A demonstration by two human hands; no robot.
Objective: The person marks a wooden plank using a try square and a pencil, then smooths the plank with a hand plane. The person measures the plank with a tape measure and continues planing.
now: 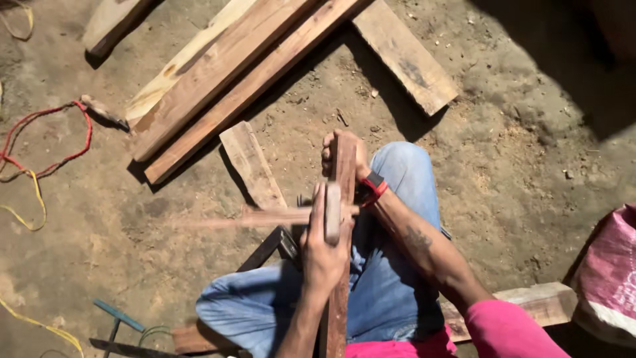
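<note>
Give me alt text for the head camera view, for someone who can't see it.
A seated person in jeans steadies an upright wooden strip with the right hand at its top, while the left hand grips a blurred wooden tool. Planks lie on the dirt floor.

Reddish-brown wood strip; blue jeans; pink sleeve; red wristband.

Sunlit dirt floor — loose planks, deep shadow

dirt floor, planks, cables, sack
</note>
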